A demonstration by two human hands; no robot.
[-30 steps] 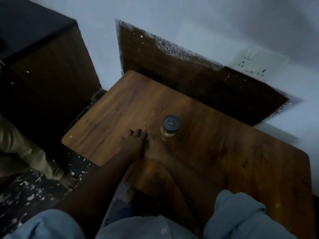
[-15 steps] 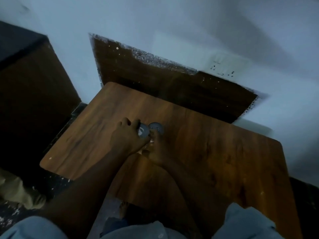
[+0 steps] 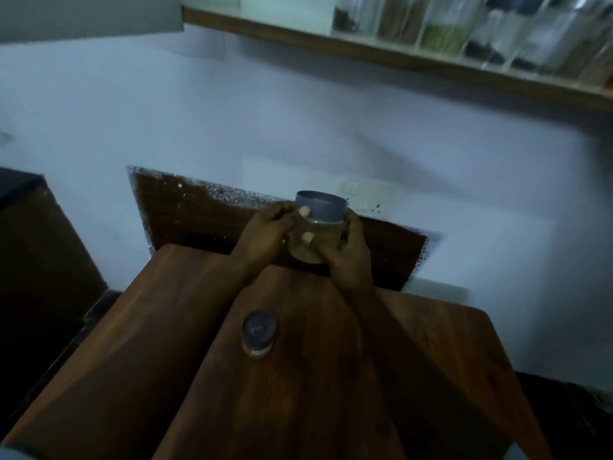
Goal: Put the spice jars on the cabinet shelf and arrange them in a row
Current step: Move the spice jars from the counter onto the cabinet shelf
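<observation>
A glass spice jar (image 3: 320,227) with a grey lid is held up in the air beyond the table's far edge. My left hand (image 3: 265,235) grips its left side and my right hand (image 3: 350,254) wraps its right side and bottom. A second, smaller spice jar (image 3: 258,333) with a dark lid stands upright on the wooden table (image 3: 331,393), between my forearms. High on the wall at the top right runs the wooden cabinet shelf (image 3: 398,54), blurred, with several clear jars (image 3: 444,24) standing in a row on it.
A white wall with a switch plate (image 3: 368,197) faces me. A dark wooden panel (image 3: 185,210) stands behind the table. A dark cabinet (image 3: 36,247) is at the left, with a gap to the floor beside the table.
Both hands closed on a jar at the table and lifted it up and away toward the wall. The view tilted upward, bringing the shelf into sight. One jar stays on the table.
</observation>
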